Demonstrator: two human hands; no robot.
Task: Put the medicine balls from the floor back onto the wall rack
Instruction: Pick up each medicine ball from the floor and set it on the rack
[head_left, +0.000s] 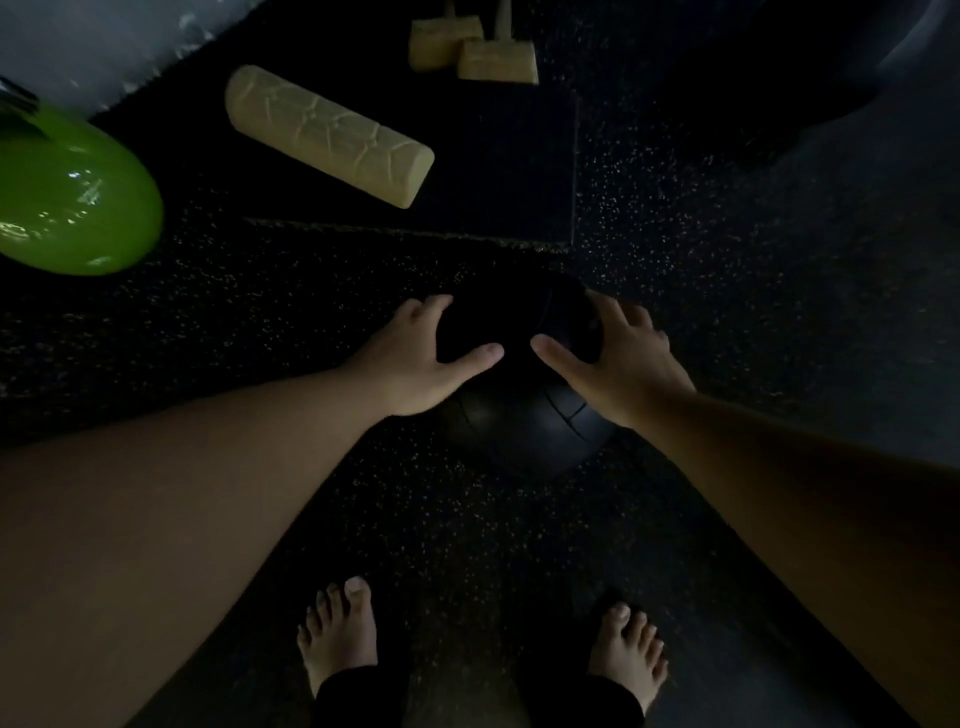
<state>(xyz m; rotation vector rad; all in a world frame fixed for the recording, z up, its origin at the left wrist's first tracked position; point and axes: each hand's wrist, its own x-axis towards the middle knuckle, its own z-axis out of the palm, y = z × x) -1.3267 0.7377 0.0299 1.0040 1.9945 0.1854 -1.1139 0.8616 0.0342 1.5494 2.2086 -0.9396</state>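
Observation:
A black medicine ball lies on the dark speckled floor in front of my bare feet. My left hand rests on its upper left side, fingers spread and curled around it. My right hand presses on its upper right side, thumb pointing inward. Both hands touch the ball, one on each side. The far half of the ball is lost in shadow. No wall rack is in view.
A shiny green ball sits at the far left. A pale wooden log lies beyond the ball, with two wooden mallets further back. A large dark shape fills the top right. My feet stand close behind.

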